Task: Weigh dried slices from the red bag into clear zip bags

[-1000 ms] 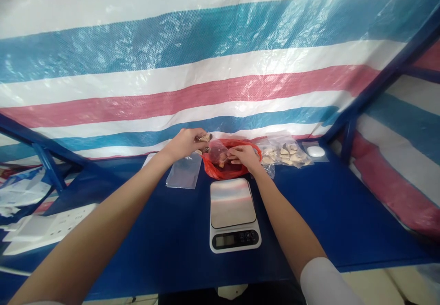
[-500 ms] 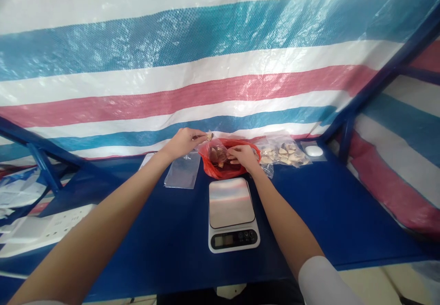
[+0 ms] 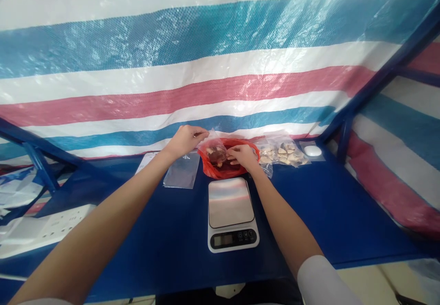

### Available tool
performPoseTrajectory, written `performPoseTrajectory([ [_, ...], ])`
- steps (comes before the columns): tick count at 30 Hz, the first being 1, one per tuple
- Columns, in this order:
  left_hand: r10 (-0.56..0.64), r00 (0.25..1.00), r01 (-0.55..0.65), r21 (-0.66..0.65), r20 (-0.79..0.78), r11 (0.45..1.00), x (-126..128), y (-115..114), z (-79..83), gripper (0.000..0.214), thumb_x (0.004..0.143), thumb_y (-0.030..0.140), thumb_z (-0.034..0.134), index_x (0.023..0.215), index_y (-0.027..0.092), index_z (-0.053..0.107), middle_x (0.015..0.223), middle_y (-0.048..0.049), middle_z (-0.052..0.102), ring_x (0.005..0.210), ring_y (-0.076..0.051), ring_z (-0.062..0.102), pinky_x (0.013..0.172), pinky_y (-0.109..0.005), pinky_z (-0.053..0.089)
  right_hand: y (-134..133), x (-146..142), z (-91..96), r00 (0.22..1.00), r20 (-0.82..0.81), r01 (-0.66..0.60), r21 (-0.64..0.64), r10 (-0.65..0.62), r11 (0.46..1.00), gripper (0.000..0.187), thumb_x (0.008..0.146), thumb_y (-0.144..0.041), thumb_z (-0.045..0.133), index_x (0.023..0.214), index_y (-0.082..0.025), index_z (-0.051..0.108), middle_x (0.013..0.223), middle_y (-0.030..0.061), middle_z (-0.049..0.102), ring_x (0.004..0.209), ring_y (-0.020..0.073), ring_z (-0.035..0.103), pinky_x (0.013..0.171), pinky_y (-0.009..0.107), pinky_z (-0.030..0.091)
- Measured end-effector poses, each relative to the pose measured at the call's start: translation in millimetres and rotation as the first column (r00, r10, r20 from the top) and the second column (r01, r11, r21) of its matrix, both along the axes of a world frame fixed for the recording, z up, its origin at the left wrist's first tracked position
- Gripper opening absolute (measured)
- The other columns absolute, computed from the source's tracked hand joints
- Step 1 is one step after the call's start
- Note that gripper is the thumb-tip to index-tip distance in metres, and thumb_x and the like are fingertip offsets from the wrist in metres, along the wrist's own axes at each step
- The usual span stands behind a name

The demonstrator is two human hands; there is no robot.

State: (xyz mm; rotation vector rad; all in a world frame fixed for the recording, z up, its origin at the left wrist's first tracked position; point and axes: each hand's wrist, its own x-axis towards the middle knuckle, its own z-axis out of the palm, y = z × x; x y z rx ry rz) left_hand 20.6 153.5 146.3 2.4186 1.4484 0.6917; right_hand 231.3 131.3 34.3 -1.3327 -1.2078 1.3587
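My left hand (image 3: pixel 190 138) pinches the upper edge of a small clear plastic bag (image 3: pixel 216 145), which hangs over the left side of the red plastic bag (image 3: pixel 213 171). Pale and brown dried pieces show through the clear film. Over the mouth of the red bag, my right hand (image 3: pixel 244 156) has its fingers curled and pressed together; what lies between them is too small to tell. Just in front of the red bag stands a white kitchen scale (image 3: pixel 231 204) with a bare metal plate.
Filled clear bags of pale dried slices (image 3: pixel 290 153) lie right of the red bag, beside a white oval object (image 3: pixel 312 151). Flat clear bags (image 3: pixel 182 172) and a white paper (image 3: pixel 146 159) lie left. A power strip (image 3: pixel 65 222) sits at the table's left.
The pale piece at my left fingertips has left them, and pieces now show inside the clear bag. My left hand has shifted slightly left; my right hand has barely moved.
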Motion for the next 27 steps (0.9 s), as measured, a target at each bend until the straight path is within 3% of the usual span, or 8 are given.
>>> performPoseTrajectory([
  [5, -0.003, 0.999, 0.004, -0.01, 0.043, 1.0, 6.7, -1.9, 4.9, 0.027, 0.087, 0.037, 0.056, 0.085, 0.019, 0.076, 0.077, -0.003, 0.075, 0.068, -0.016, 0.063, 0.071, -0.027, 0.048, -0.2, 0.5, 5.5, 0.984, 0.175, 0.009, 0.067, -0.021, 0.998, 0.012, 0.081, -0.017, 0.063, 0.07, -0.016, 0.069, 0.068, 0.0028, 0.073, 0.059, 0.0132, 0.069, 0.053, 0.019, 0.058],
  [12, 0.011, 0.999, -0.01, -0.035, 0.044, 0.999, 2.4, -4.2, -2.9, 0.03, 0.086, 0.04, 0.056, 0.09, 0.019, 0.076, 0.092, -0.0054, 0.078, 0.078, -0.019, 0.068, 0.08, -0.03, 0.051, 0.2, 6.1, 5.8, 0.917, 0.399, -0.02, 0.106, -0.024, 0.994, 0.015, 0.078, -0.015, 0.057, 0.07, -0.016, 0.07, 0.063, 0.0032, 0.072, 0.05, 0.0134, 0.067, 0.046, 0.017, 0.051],
  [16, 0.041, 0.998, -0.038, -0.063, 0.051, 0.997, -5.5, -7.5, -3.3, 0.032, 0.084, 0.044, 0.058, 0.095, 0.02, 0.076, 0.097, -0.0056, 0.078, 0.081, -0.021, 0.07, 0.08, -0.03, 0.052, 1.8, 8.4, 2.1, 0.924, 0.382, -0.017, 0.102, -0.023, 0.995, 0.015, 0.078, -0.015, 0.058, 0.071, -0.017, 0.071, 0.064, 0.0031, 0.073, 0.052, 0.013, 0.068, 0.047, 0.017, 0.05],
  [20, 0.054, 0.998, -0.052, -0.076, 0.03, 0.996, -12.6, -8.3, -2.5, 0.029, 0.082, 0.045, 0.06, 0.083, 0.021, 0.077, 0.086, -0.0044, 0.078, 0.077, -0.022, 0.07, 0.073, -0.03, 0.05, 2.0, 8.2, -1.0, 0.955, 0.295, -0.005, 0.096, -0.024, 0.995, 0.014, 0.079, -0.018, 0.061, 0.069, -0.018, 0.07, 0.063, 0.0038, 0.072, 0.052, 0.0142, 0.067, 0.047, 0.02, 0.053],
  [27, 0.033, 0.999, -0.033, -0.002, 0.044, 0.999, -10.3, -2.4, 1.9, 0.028, 0.084, 0.04, 0.056, 0.079, 0.02, 0.075, 0.081, -0.005, 0.076, 0.071, -0.019, 0.065, 0.07, -0.029, 0.047, 0.0, -2.2, -2.4, 0.984, 0.175, 0.007, 0.128, -0.03, 0.992, 0.014, 0.084, -0.023, 0.063, 0.072, -0.019, 0.071, 0.073, 0.0035, 0.074, 0.058, 0.014, 0.069, 0.051, 0.021, 0.057],
])
